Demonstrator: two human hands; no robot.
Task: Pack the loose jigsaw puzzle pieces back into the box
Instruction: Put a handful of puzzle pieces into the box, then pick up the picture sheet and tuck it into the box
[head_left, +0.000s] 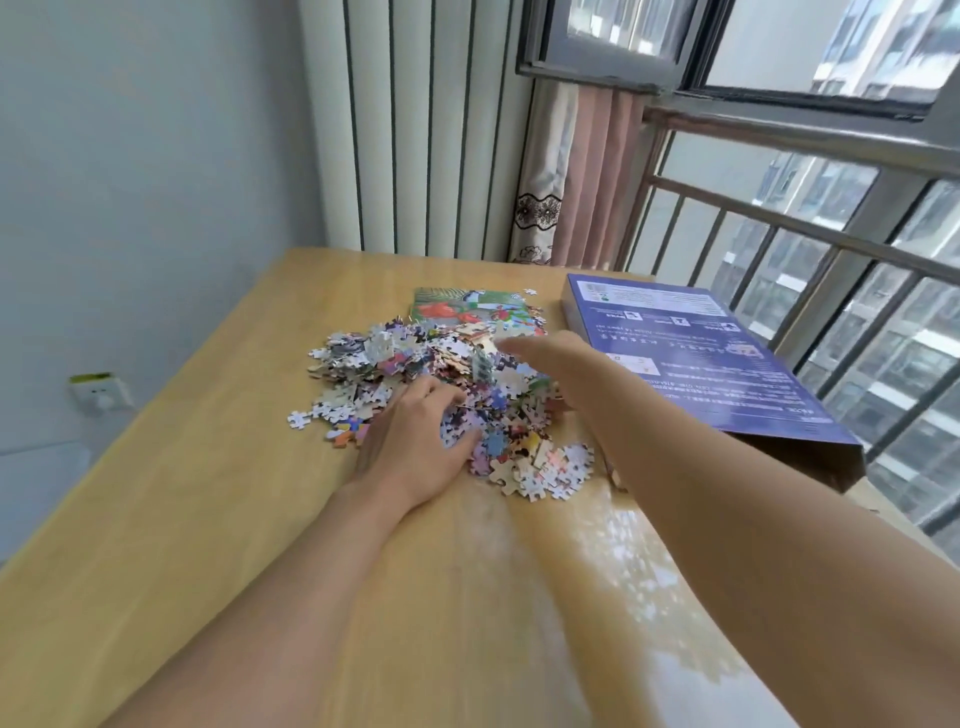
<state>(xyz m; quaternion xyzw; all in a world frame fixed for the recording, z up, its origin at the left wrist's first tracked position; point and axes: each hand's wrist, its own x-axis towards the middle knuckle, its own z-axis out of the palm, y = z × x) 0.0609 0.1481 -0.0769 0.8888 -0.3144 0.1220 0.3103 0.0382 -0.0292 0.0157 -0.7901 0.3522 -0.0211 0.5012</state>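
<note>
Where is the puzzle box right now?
The purple puzzle box lies on the wooden table's right side, beside the window railing, right of the puzzle pieces.

- light wooden desk (171, 493), glossy top, window glare on near right part
- white wall socket with green tag on top (100, 393), on pale blue-grey wall (145, 156) left of desk
- white vertical blind slats with dark edges (415, 130) behind desk's far edge
- pink pleated curtain with floral lace band (576, 176), right of slats
- dark-framed window (675, 62), partly open
- grey metal railing bars (810, 228) on right, high-rise facades beyond
</note>
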